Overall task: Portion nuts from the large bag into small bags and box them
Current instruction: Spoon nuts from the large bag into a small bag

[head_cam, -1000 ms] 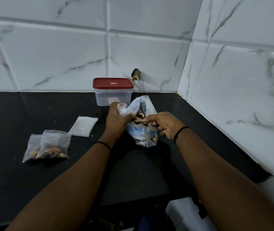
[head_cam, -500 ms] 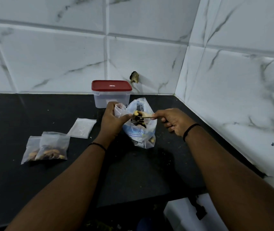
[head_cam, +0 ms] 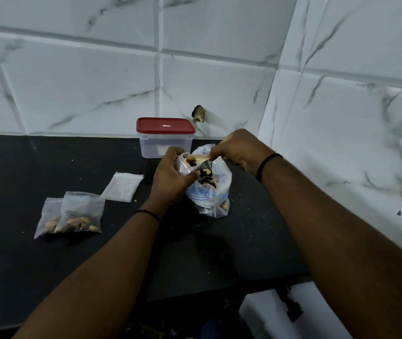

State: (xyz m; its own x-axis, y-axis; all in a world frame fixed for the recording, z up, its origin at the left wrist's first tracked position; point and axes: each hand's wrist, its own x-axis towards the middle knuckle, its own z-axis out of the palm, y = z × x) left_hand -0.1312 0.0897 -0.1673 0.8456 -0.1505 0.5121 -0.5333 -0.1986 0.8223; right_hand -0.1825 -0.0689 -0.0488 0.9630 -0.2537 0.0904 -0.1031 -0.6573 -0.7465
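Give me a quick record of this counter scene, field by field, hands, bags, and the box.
left hand: holds a small bag open
right hand: tips a spoon of nuts into it
large bag: upright, under both hands
filled small bags: two, overlapping, at left
empty bag: lying flat
box: red lid on, by the wall

- I am seeing only one mark: a small white label sitting at the middle of the red lid [head_cam: 165,125] of the box, too small and blurred for me to be reading.
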